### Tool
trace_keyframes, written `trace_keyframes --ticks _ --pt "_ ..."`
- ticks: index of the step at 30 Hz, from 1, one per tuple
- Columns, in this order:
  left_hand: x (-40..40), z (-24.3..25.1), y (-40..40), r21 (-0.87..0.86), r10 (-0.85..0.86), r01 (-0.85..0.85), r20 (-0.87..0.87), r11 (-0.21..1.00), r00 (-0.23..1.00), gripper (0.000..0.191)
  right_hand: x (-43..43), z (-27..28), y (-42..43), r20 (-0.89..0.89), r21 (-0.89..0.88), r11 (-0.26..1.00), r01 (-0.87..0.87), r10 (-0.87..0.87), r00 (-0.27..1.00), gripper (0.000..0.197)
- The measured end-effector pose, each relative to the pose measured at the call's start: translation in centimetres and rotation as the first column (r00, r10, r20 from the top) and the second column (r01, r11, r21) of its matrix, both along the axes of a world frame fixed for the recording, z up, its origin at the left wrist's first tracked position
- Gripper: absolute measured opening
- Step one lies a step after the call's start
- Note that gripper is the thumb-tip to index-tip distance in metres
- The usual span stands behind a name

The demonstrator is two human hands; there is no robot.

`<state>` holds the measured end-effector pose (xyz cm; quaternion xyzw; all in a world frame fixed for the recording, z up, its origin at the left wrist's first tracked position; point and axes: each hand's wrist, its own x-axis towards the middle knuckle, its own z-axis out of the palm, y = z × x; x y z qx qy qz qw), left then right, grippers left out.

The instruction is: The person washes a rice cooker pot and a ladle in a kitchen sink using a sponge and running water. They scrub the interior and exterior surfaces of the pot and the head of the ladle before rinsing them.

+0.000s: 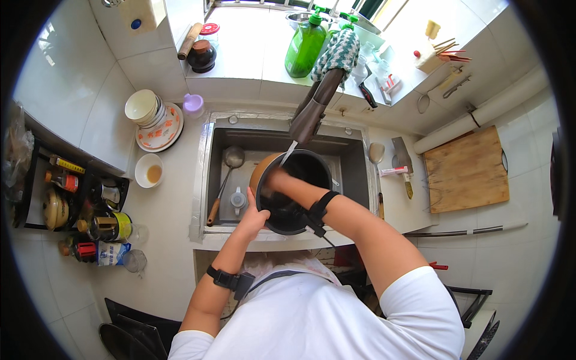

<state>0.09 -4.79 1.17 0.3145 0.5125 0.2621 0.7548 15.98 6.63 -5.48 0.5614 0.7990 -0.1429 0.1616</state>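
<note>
A deep rice-cooker inner pot (306, 191), black inside with a golden-brown outside, is tilted in the grey sink (353, 173). My left hand (254, 219) grips its rim at the near left, thumb over the edge. Inside the pot, my right hand (275, 180) is blurred against the left inner wall; whether it holds anything is unclear. From the dark faucet (310, 119) a stream of water (288, 154) runs into the pot. To the left in the basin lie a metal ladle (234, 157) with a wooden handle and a small translucent plastic part (237, 200).
Left of the sink stand stacked bowls (141, 105) on plates (174, 135) and a bowl (143, 177) holding brown liquid. Green pump bottles (306, 49) and a red-black handled tool (368, 94) occupy the sill. A cleaver (402, 153) and wooden cutting board (465, 171) are at right.
</note>
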Motion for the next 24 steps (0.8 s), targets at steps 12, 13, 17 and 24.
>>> trace_keyframes --ticks 12,13,17,24 --pt "1.0 -2.2 0.6 -0.127 0.15 -0.123 0.225 0.984 0.963 0.084 -2.3 1.1 -2.7 -0.613 0.264 0.952 0.152 0.044 0.789 0.029" --pt "0.8 -2.8 0.2 -0.144 0.209 -0.176 0.259 0.974 0.943 0.06 -2.3 1.5 -1.4 -0.44 0.289 0.941 0.173 -0.03 0.898 0.029" --pt "-0.4 -3.6 0.1 -0.245 0.35 -0.278 0.337 0.929 0.874 0.027 1.3 2.9 -1.4 -0.068 0.22 0.974 0.054 -0.04 0.997 0.031" --pt "1.0 -3.3 0.0 -0.28 0.341 -0.247 0.362 0.928 0.868 0.024 -3.5 0.6 -4.1 -0.56 -0.112 0.993 -0.048 -0.023 0.828 0.03"
